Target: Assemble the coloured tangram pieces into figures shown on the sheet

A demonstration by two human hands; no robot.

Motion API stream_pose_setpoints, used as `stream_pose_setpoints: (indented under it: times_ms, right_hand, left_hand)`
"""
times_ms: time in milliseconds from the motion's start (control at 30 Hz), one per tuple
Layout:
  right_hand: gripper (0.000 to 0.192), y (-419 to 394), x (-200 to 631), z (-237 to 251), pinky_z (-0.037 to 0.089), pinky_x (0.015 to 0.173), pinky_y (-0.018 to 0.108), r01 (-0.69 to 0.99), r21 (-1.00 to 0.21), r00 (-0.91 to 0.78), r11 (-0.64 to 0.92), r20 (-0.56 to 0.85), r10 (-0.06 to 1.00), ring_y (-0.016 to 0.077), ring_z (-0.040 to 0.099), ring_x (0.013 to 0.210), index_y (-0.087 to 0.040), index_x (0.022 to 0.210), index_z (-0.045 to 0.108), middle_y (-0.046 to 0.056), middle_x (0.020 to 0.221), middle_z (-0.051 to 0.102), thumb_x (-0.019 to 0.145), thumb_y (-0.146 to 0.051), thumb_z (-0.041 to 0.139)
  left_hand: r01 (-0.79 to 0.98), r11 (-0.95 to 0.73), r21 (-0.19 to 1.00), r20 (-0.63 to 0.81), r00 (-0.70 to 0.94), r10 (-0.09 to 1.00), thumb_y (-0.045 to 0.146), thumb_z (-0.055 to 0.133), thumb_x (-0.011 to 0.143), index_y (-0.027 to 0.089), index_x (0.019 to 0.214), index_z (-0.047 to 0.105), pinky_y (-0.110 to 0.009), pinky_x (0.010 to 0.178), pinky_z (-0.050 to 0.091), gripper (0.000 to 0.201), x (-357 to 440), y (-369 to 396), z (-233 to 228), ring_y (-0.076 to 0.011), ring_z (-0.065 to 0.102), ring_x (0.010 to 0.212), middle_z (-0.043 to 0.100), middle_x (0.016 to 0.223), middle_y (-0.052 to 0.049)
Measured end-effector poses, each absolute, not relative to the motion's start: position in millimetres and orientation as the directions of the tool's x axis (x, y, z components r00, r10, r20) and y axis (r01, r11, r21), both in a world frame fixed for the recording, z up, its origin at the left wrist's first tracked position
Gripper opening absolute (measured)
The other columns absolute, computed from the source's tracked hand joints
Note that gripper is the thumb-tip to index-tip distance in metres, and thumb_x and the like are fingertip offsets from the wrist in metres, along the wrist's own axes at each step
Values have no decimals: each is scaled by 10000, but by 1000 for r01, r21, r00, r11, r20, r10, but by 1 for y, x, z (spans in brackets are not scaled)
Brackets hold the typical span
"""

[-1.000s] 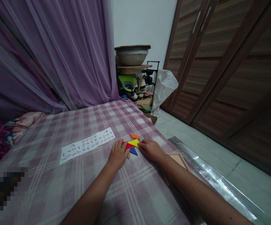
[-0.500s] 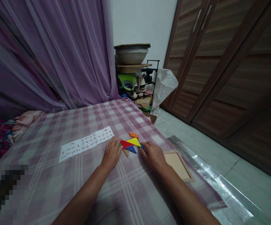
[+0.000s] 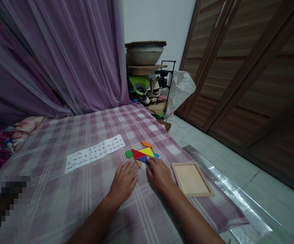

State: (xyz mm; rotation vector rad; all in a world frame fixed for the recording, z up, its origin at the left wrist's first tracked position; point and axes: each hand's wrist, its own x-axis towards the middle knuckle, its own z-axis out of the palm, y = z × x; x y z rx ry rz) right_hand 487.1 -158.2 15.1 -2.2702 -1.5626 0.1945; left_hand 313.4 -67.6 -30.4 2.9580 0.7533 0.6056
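I see the coloured tangram pieces [image 3: 142,154] clustered on the checked cloth [image 3: 86,196], my left hand [image 3: 124,181] and right hand [image 3: 158,173] lying flat and empty-palmed just near of them, fingertips at a tan piece, wooden tray [image 3: 192,179] right, pattern sheet [image 3: 95,153] left.

I see a red triangle [image 3: 137,154], yellow triangle [image 3: 147,151], green square [image 3: 129,154] and orange piece [image 3: 146,144] at centre frame, on a purple-and-white checked bed cover [image 3: 86,189]; upper left, a purple curtain [image 3: 60,57].
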Motion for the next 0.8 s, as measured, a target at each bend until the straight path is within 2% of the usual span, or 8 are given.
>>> stream_pose_setpoints:
  times_ms: [267, 467, 800]
  right_hand:
    - [389, -148, 495, 11, 437, 1010, 304, 900, -356, 299, -252, 84, 950, 214, 583, 1185, -244, 1270, 645, 52, 1327, 638, 927, -160, 483]
    - [379, -145, 496, 5, 446, 995, 303, 896, -381, 291, -228, 118, 949, 206, 594, 1171, -259, 1247, 657, 41, 1301, 658, 930, -145, 483]
    - [280, -142, 488, 8, 467, 858, 266, 904, -295, 351, -310, 98, 931, 199, 626, 1047, -254, 1187, 661, 77, 1153, 691, 959, -268, 499]
  left_hand:
    - [479, -869, 121, 307, 815, 492, 300, 482, 966, 301, 1435, 455, -537, 1137, 297, 469, 314, -67, -35, -277, 471, 1331, 571, 1404, -50]
    - [478, -869, 132, 258, 829, 495, 312, 470, 971, 279, 1403, 493, -540, 1146, 279, 434, 314, -67, -32, -275, 446, 1355, 552, 1430, -47]
    - [461, -879, 121, 274, 836, 476, 311, 468, 971, 269, 1410, 491, -540, 1144, 286, 442, 312, -67, -32, -282, 445, 1360, 551, 1431, -59]
